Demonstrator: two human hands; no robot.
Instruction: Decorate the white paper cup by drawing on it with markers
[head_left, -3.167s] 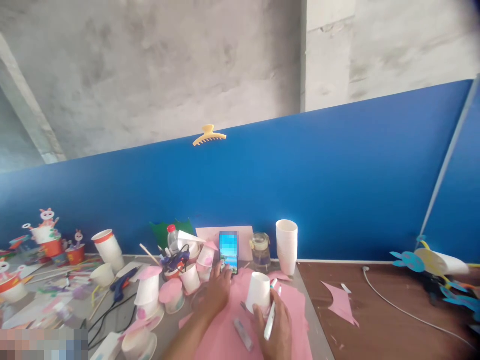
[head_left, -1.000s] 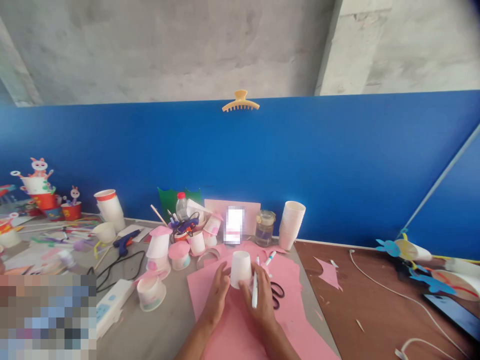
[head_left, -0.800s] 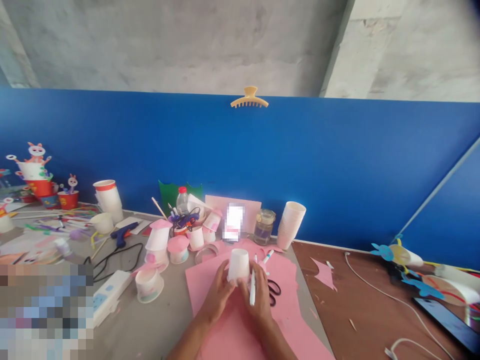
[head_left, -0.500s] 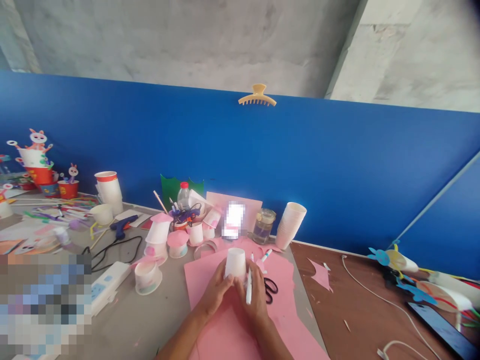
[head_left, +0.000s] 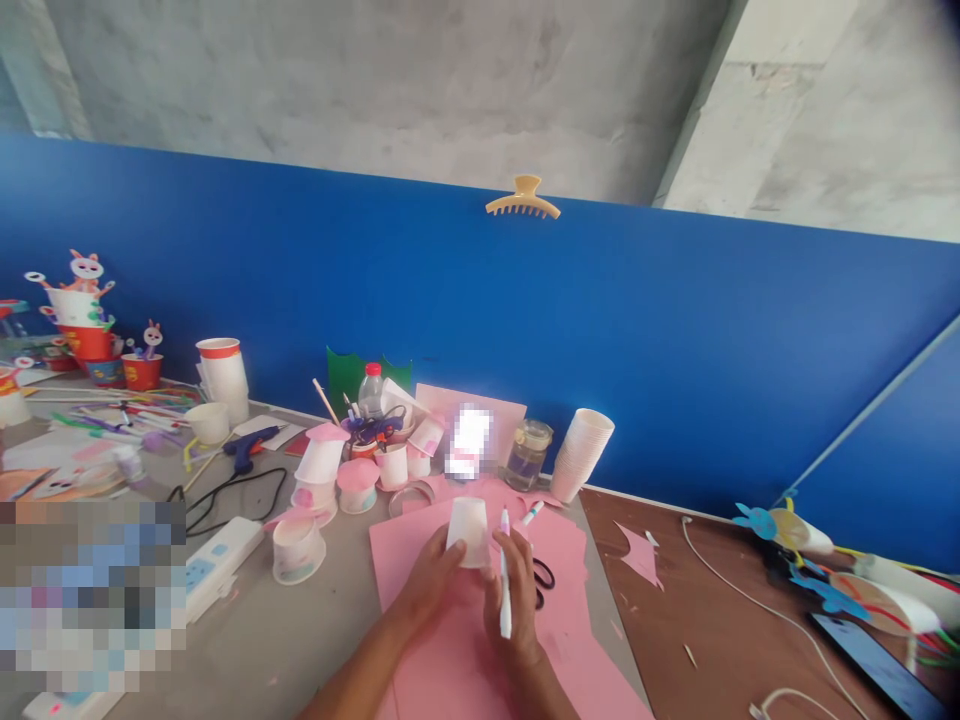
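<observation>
My left hand [head_left: 433,575] grips a white paper cup [head_left: 468,530], held upside down with its narrow base up. Beside it, my right hand [head_left: 514,590] has its fingers closed on a white marker [head_left: 505,590], which stands nearly upright with its pinkish tip pointing away from me. The right hand sits just right of the cup. Large pink paper [head_left: 450,665] lies under both hands. Black-handled scissors [head_left: 543,580] rest on the paper right of my right hand, their blades hidden. A marker cap or short pen [head_left: 533,513] lies behind them.
Pink-and-white cup pieces [head_left: 298,548] stand on the left. A glue gun [head_left: 251,445] and power strip [head_left: 217,570] lie farther left. At the back are a phone [head_left: 469,442], a glass jar [head_left: 529,453] and stacked paper cups [head_left: 583,455]. Another phone [head_left: 881,665] lies right.
My right hand has drawn away from the cup to the right, and the marker has swung more upright. My left hand alone now holds the cup, which tilts slightly.
</observation>
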